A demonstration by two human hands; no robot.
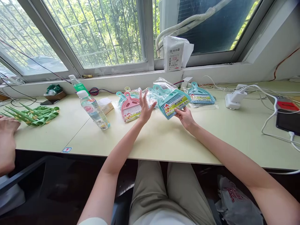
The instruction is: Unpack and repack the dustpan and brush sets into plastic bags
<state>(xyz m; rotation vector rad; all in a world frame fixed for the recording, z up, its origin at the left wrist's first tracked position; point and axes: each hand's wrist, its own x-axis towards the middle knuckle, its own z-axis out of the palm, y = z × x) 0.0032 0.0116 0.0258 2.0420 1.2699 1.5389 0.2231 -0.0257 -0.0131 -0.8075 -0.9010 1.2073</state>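
Head view, landmark = pink dustpan set [131, 107] on the table [154, 140]. Right hand [185, 118] grips the held turquoise set [173, 100], a dustpan and brush in clear plastic with a yellow label, by its lower edge. The set is tilted, handle end toward the window, to the right of the landmark. Left hand [147, 109] is wide, fingers spread, palm empty, just right of the landmark and left of the held set. Can't tell if its fingertips touch the plastic.

Landmark lies flat, brush bristles toward the table's front edge, same yellow label style. Behind it, partly hidden: more packaged sets [120, 97]. Further right of it, past the held set: blue-green set [201, 96], lying flat in its wrap.

Left of landmark: small white-topped box [106, 106], then clear bottle [95, 112], leaning, and green-label bottle [78, 85] behind that one. Well left: green leaf pieces [35, 115], with a co-worker's hand [8, 125] at their edge.

Behind and right of landmark, on the sill: white package [174, 54], upright. Far right: white power adapter [234, 99], white cables [273, 117], black device [288, 121].
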